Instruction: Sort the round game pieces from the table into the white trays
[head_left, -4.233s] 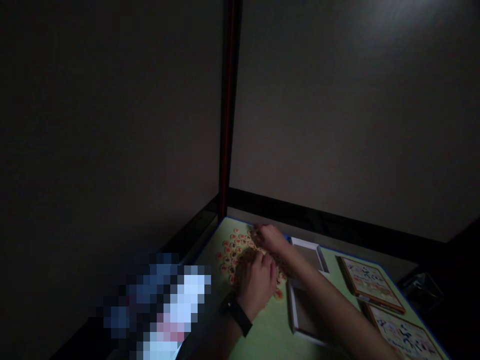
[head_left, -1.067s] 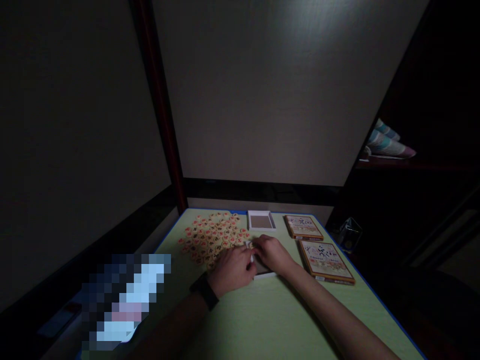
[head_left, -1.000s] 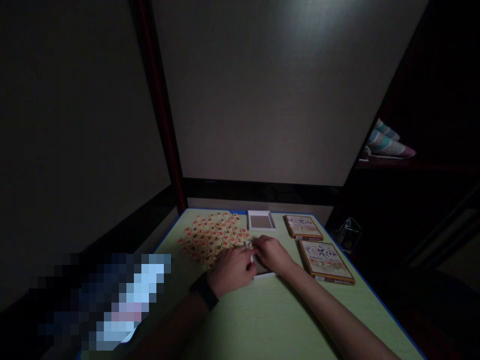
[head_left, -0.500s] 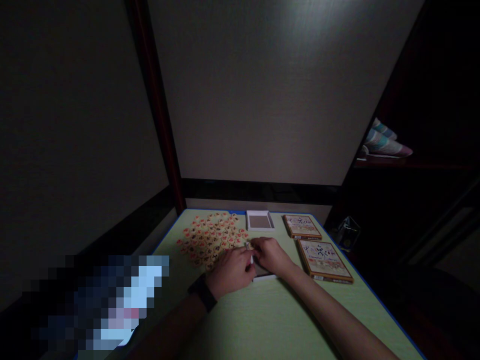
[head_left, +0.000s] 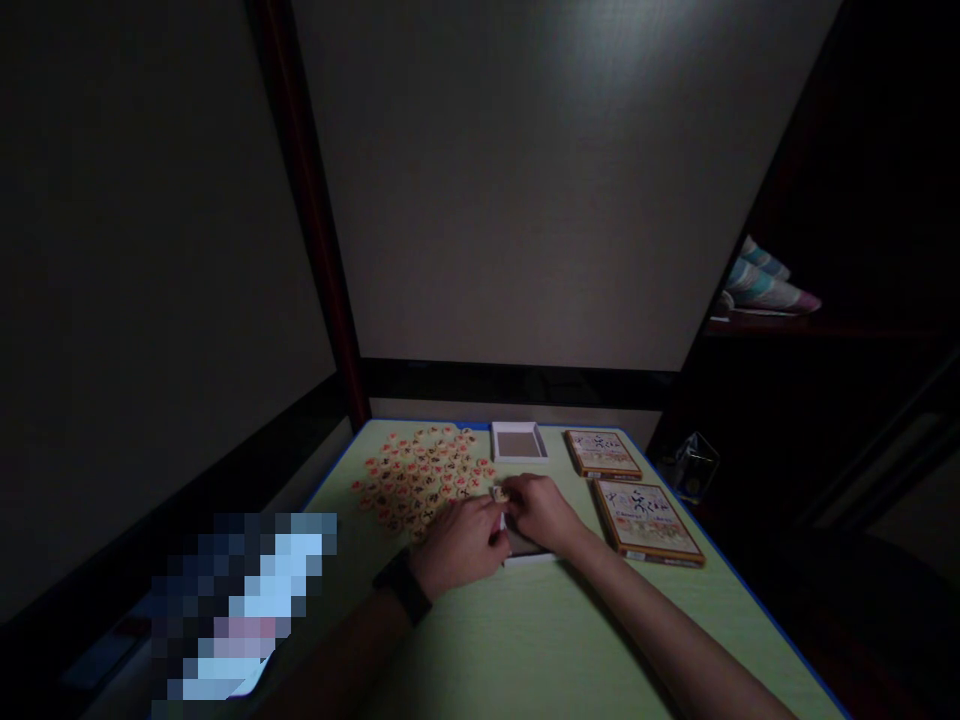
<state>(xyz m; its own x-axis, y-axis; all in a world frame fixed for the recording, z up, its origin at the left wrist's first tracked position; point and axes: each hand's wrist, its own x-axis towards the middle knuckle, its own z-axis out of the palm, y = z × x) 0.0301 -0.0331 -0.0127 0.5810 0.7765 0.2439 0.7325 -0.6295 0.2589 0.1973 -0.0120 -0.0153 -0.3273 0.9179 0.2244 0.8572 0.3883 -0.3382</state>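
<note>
Many round wooden Chinese chess pieces [head_left: 420, 470] with red or dark characters lie spread across the table's left half. Beside them is a shallow open box [head_left: 529, 546], largely covered by my hands. My left hand [head_left: 465, 538], with a dark watch on the wrist, reaches over the box's left wall with fingers curled; what they hold, if anything, is hidden. At the box's far left corner, my right hand [head_left: 541, 510] pinches a pale chess piece [head_left: 501, 493], its fingertips close to the left hand's.
Another shallow white box [head_left: 519, 441] stands open at the table's far edge. Two printed Chinese chess boxes [head_left: 604, 454] lie on the right, the nearer one [head_left: 649, 522] beside my right forearm. A blurred-out bright object [head_left: 255, 610] is at lower left. A wall panel rises behind the green table [head_left: 480, 660].
My hands stay over the box, almost in the same place. A pale piece shows more clearly at my right fingertips. The view has shifted very slightly.
</note>
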